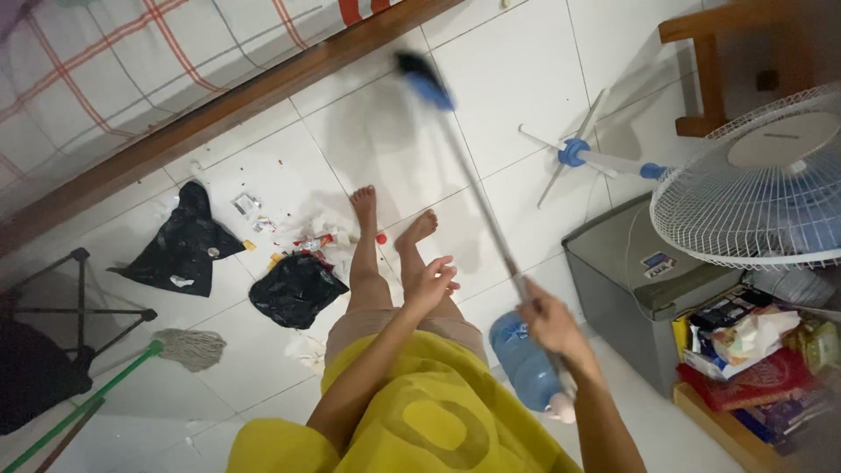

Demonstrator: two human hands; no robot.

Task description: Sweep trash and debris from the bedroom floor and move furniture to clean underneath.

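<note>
right hand (pixel 550 322) clenched round the silver handle of the broom (pixel 477 188), gripping it low on the shaft, and the blue broom head (pixel 423 79) is up near the bed frame (pixel 236 105), blurred, on or just over the white tiled floor (pixel 517 61). left hand (pixel 431 282) hangs open beside the knee, fingers spread, grasping nothing. one-handed on a long stick like that, the head looks hard to steer; a second grip higher on the shaft would likely steady it.

the mess sits to the left of the bare feet (pixel 390 219): small wrappers and red bits (pixel 302 236) scattered between two crumpled black bags (pixel 236 267). my read is the strokes want to run from the bed edge back toward that pile, short and low, so the light scraps don't skip away. the bags look likely to drag under bristles.

watch the swing too: the blue water bottle (pixel 526 363) lies just under the right hand, the grey box (pixel 626 280) and the standing fan (pixel 762 175) are close on the right. a green-handled mop (pixel 131 368) lies well apart, lower left.
</note>
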